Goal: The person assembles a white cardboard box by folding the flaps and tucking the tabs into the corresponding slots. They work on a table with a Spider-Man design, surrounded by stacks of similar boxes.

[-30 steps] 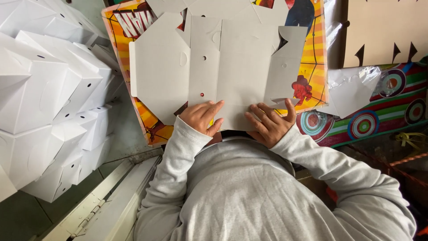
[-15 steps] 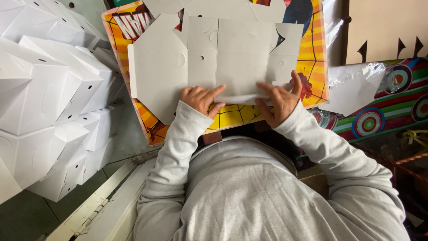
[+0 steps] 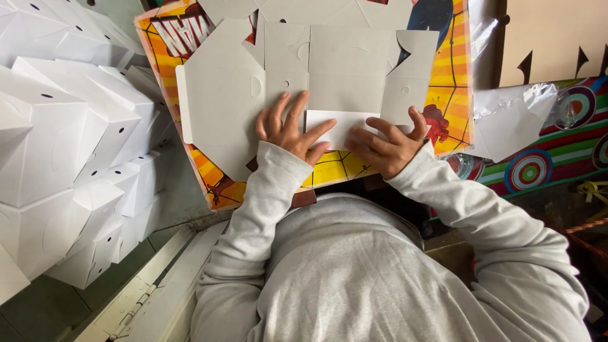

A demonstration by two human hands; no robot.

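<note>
A flat white cardboard box blank (image 3: 221, 95) with flaps and small holes lies on a colourful orange and yellow printed board (image 3: 449, 95). Its near flap (image 3: 332, 123) is folded up over the middle panel. My left hand (image 3: 288, 130) lies palm down on the blank with fingers spread, just left of the folded flap, thumb touching it. My right hand (image 3: 386, 145) presses flat on the flap's right end, its fingertips reaching the right side flap. Neither hand grips anything. Both arms wear grey sleeves.
A stack of folded white boxes (image 3: 57, 145) fills the left side. Clear plastic wrap (image 3: 513, 120) and a sheet with coloured target rings (image 3: 557, 158) lie to the right. A brown cardboard sheet (image 3: 551, 38) stands at the top right. A pale hinged frame (image 3: 145, 291) runs below the boxes.
Both hands took the blank's near edge and folded it up and away from me. They have since moved forward and flattened onto the fold.
</note>
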